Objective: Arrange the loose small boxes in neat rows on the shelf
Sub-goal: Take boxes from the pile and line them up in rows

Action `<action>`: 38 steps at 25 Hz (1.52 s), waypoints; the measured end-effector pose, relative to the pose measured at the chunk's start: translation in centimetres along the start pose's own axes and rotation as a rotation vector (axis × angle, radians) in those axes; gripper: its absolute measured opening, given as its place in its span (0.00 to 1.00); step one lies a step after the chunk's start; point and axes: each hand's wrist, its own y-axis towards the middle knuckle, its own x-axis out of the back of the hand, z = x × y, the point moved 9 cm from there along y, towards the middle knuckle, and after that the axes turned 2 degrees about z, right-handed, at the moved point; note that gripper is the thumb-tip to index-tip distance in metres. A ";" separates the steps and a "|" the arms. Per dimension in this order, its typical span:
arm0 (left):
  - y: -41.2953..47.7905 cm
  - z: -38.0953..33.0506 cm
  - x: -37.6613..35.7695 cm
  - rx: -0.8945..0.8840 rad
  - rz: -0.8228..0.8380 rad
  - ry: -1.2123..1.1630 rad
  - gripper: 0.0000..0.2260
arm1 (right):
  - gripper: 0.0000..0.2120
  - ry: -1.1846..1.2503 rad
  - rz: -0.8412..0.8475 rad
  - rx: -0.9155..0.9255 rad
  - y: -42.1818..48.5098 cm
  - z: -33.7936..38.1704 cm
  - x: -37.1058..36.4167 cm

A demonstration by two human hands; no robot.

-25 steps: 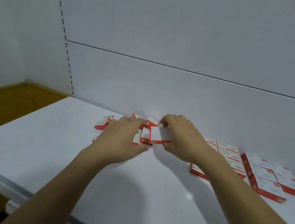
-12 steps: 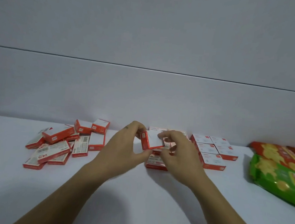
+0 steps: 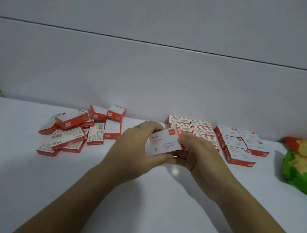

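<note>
While the left hand (image 3: 133, 148) and right hand (image 3: 199, 155) both grip the held box (image 3: 163, 142), rowed boxes (image 3: 201, 124) behind it read "24/6", like a loose box (image 3: 68, 139) to its left.

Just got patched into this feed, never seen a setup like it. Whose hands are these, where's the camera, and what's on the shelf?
There is no machine: a person works with bare hands, and the one camera sits on their head, looking forward and down. The left hand and right hand together hold one small white-and-red cardboard box over the white shelf. On the left lies a jumbled heap of the same boxes. Behind the hands is a neat block of boxes in rows, with a second neat block to its right. At the far right lie green and orange snack bags.
</note>
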 end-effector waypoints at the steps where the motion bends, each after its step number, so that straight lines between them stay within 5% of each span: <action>1: 0.0 0.2 -0.1 0.012 0.001 -0.034 0.21 | 0.13 -0.009 -0.025 0.003 0.0 0.1 0.4; 14: -0.1 -0.3 0.1 -0.003 -0.056 -0.228 0.23 | 0.09 -0.215 -0.160 0.117 -0.3 1.8 2.2; 19: 0.4 0.8 -0.3 0.073 -0.023 -0.219 0.21 | 0.25 -1.119 -0.047 0.450 -1.8 5.4 0.7; 27: 2.4 -1.4 -1.5 -0.010 0.009 -0.080 0.24 | 0.20 -1.464 -0.127 0.529 -2.1 7.3 0.7; 32: 5.0 -1.9 -3.8 0.003 0.128 0.269 0.33 | 0.20 -1.507 -0.355 0.255 1.1 8.8 9.8; 35: 6.3 -3.1 -5.3 -0.070 0.160 0.429 0.28 | 0.21 -1.483 -0.526 0.014 1.9 7.8 17.3; 38: 6.4 -4.1 -7.2 -0.110 0.165 0.446 0.24 | 0.22 -1.452 -0.538 -0.029 2.5 5.7 19.9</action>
